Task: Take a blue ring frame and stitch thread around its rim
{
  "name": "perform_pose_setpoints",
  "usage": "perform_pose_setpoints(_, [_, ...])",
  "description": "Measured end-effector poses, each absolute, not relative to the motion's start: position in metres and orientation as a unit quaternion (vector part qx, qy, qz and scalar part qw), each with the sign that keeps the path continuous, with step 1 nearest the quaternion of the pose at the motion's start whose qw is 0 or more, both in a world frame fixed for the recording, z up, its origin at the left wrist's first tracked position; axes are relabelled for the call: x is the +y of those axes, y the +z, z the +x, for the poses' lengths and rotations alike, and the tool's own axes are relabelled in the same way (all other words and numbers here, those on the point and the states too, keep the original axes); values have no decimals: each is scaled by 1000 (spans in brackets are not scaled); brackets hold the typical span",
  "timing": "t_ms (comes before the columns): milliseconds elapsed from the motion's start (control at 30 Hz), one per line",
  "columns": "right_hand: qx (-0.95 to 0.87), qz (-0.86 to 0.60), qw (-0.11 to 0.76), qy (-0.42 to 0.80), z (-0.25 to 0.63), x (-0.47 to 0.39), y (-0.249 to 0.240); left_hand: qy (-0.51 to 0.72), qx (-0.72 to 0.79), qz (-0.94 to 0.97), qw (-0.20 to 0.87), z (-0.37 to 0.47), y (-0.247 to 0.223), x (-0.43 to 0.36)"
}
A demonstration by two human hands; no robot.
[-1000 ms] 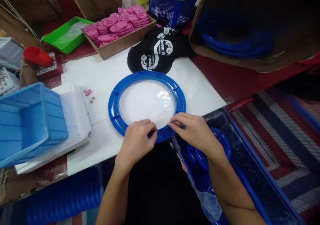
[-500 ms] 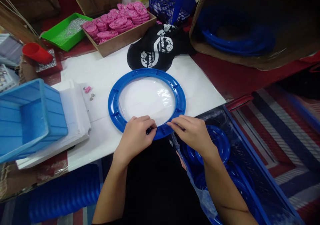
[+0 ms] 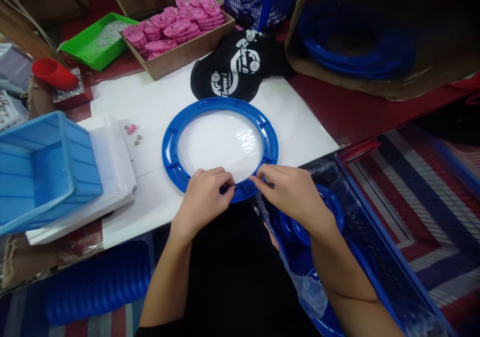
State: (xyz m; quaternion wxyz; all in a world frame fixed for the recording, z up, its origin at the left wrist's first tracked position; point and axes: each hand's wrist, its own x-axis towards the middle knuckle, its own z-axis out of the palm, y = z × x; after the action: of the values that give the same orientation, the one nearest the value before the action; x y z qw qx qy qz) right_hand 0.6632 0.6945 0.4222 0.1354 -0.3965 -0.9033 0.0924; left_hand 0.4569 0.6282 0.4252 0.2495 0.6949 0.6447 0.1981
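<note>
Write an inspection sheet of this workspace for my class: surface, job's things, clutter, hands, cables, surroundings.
Surface: white sheet over red covering.
Job's things: blue ring lying flat.
Clutter: small pink piece and grey bits left of the ring.
Hands: left hand and right hand at the ring's near edge; any small part held is unclear.
Cables: none certain; pale strands upper left.
Surroundings: light-blue bin left, black printed fabric behind.

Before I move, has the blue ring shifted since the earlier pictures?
No; judged against the small pink piece, the blue ring sits where it did, with no visible shift.
</note>
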Motion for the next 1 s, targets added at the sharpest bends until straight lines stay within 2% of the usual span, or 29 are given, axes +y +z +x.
perform_pose_setpoints(267, [-897, -353, 148, 219, 667, 698, 435, 204, 653, 678, 271, 455, 426, 628])
perform_pose_setpoints(633, [-917, -351, 100, 160, 661, 703, 431, 195, 658, 672, 278, 454, 427, 627])
perform_pose_setpoints(867, [-916, -348, 115, 166, 664, 701, 426, 178, 635, 695, 286, 461, 433, 627])
perform_pose_setpoints(1000, [-904, -366, 120, 187, 665, 699, 426, 217, 641, 674, 297, 474, 429, 632])
